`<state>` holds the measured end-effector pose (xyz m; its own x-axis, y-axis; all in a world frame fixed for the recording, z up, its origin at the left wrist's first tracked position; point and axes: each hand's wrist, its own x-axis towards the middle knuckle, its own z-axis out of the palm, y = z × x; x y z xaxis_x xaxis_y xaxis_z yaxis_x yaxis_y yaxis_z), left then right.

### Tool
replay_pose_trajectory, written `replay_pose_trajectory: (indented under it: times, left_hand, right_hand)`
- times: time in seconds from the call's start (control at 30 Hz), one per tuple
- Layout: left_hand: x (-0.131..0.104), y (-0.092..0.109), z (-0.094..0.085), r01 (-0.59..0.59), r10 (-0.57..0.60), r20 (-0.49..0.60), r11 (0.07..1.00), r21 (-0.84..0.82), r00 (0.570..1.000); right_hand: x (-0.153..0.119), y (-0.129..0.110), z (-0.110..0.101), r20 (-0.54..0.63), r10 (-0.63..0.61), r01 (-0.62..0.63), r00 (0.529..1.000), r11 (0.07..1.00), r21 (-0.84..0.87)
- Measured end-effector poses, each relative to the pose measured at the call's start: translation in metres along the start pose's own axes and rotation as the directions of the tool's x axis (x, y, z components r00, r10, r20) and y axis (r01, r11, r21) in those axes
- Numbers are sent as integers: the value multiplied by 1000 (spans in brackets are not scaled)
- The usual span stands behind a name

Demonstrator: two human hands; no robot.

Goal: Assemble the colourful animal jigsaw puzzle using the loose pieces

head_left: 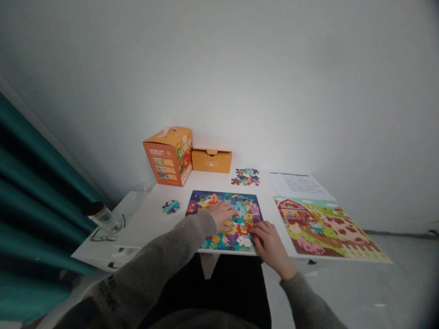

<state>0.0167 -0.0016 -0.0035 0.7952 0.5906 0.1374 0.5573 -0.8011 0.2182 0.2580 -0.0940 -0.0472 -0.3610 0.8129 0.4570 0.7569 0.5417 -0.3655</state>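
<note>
Palm-down, left hand (222,214) crosses puzzle (244,210); right hand (268,236) slants inward.

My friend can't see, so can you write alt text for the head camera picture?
A person's left hand and right hand touch a jigsaw puzzle on a white table. Behind it are orange boxes and puzzle pieces; a farm picture lies to its right.

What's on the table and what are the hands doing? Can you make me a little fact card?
Left hand: over the animal puzzle; can't tell if it grips a piece
Right hand: fingers at the puzzle's right edge; grip unclear
Loose pieces: one cluster left of the puzzle, another cluster behind it
Boxes: tall orange box, low orange box beside it
Right side: farm picture, printed paper behind it
</note>
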Motion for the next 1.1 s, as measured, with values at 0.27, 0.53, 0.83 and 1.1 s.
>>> replay_pose_trajectory:
  times: [0.27, 0.53, 0.83, 1.1]
  left_hand:
    - [11, 0, 12, 23, -24, -21, 998, -65, 999]
    - [8, -7, 17, 28, -40, -61, 982, -187, 997]
    - [15, -14, 21, 110, -136, -15, 852, -512, 991]
    - [11, -20, 20, 287, -291, 171, 426, -858, 942]
  right_hand:
    - [2, -5, -1, 0, 2, -2, 1000, 999, -36]
    - [3, -7, -3, -11, -4, 4, 1000, 999, -34]
    - [1, -5, 0, -14, 4, -4, 1000, 999, -48]
    - [3, -5, -2, -20, 18, -18, 1000, 1000, -25]
